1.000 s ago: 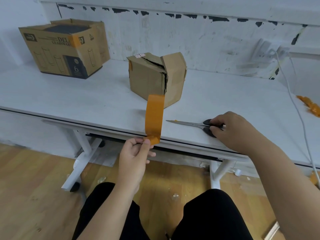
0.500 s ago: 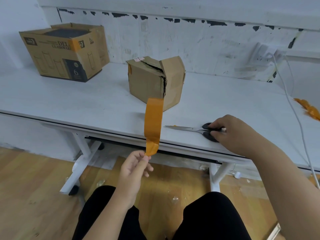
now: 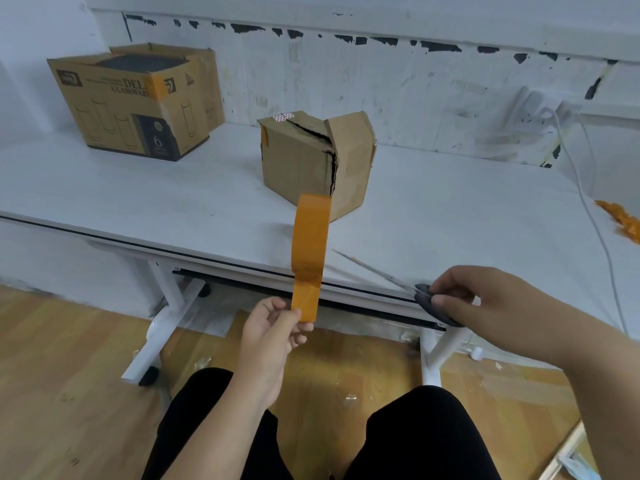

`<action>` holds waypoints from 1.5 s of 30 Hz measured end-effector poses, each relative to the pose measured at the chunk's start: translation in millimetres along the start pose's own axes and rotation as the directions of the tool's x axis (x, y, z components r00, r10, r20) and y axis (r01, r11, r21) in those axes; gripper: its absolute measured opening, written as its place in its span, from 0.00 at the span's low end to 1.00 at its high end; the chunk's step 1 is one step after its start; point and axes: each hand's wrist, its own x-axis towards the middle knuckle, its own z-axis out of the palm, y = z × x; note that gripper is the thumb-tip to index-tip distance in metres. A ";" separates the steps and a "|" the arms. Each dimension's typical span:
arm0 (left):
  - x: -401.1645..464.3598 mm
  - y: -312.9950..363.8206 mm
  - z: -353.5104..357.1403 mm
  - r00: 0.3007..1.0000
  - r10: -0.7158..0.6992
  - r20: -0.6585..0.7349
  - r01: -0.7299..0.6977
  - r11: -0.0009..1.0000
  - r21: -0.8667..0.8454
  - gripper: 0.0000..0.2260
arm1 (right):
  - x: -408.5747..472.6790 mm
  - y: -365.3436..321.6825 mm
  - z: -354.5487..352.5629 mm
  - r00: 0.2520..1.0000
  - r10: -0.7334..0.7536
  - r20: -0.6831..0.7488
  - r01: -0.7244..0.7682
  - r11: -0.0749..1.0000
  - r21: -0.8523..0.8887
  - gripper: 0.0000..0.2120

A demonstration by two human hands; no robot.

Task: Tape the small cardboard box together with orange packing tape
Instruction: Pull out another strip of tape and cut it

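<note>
A small, dented cardboard box (image 3: pixel 301 164) with a torn seam stands on the white table (image 3: pixel 138 202), a bit of orange tape on its left corner. My left hand (image 3: pixel 273 327) pinches the lower end of a strip of orange tape (image 3: pixel 310 251), which stands upright in front of the table's edge, below and in front of the box. My right hand (image 3: pixel 485 299) grips the black handles of scissors (image 3: pixel 401 289), lifted at the table's front edge, blades blurred and pointing left toward the strip.
A larger printed glassware carton (image 3: pixel 138 105) stands at the back left. Crumpled orange tape (image 3: pixel 620 223) lies at the right edge, by a white cable (image 3: pixel 588 209) from a wall socket. My knees in black are below; wooden floor lies under the table.
My right hand has picked the scissors up off the table and drawn them toward the front edge. My left hand has lowered the tape strip slightly.
</note>
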 end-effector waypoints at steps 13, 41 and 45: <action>11.1 -9.4 -10.6 0.991 0.124 0.058 -0.131 0.979 0.153 0.08 | -13.4 -9.1 27.4 0.977 0.105 0.185 -0.082 0.988 -0.130 0.09; 7.5 -16.7 -17.7 0.991 0.109 0.083 -0.121 0.980 0.156 0.10 | 8.5 -39.9 53.9 1.000 0.005 0.001 -0.005 0.981 -0.196 0.07; 1.8 -23.4 -32.3 0.998 0.042 0.037 -0.050 0.968 0.248 0.10 | 6.3 -35.6 47.2 0.999 0.010 0.038 -0.001 0.978 -0.210 0.07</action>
